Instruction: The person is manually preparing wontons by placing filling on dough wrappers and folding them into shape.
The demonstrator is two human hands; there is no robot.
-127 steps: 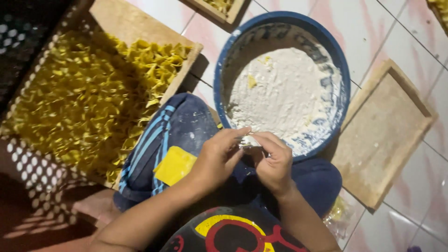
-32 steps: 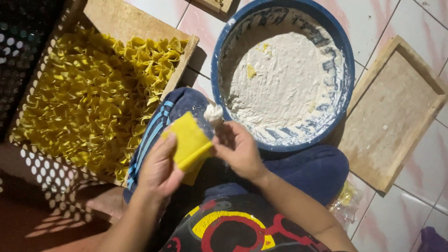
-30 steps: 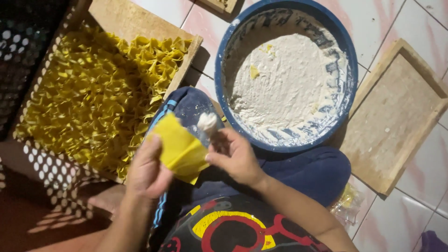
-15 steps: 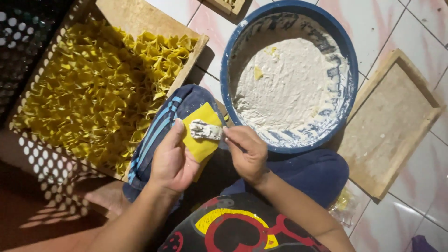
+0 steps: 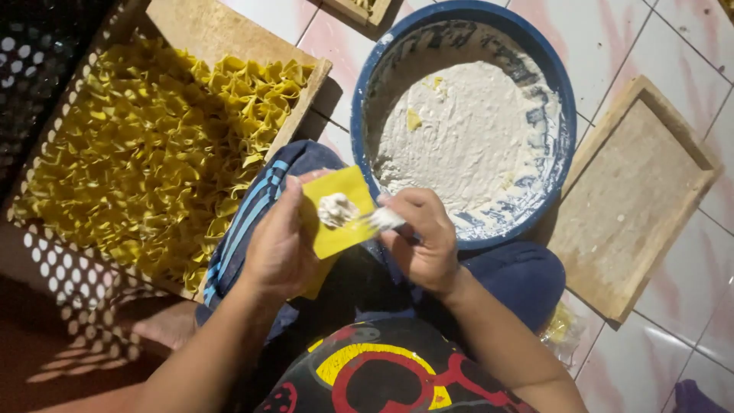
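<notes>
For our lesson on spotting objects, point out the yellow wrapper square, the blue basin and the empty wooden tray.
yellow wrapper square (image 5: 345,218): head view, bare yellow part right of the white dab.
blue basin (image 5: 459,11): head view, top rim.
empty wooden tray (image 5: 634,191): head view, bare floor of the tray.

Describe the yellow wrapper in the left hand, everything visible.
The wrapper is a thin, flat yellow square, dough-like, lying open and unfolded on the left hand, tilted so one corner points up. A small dab of white paste sits near its middle. The right hand presses a paste-smeared tool against its right edge; the tool's kind is unclear. It is held over the person's lap, just below the rim of the blue basin.
</notes>
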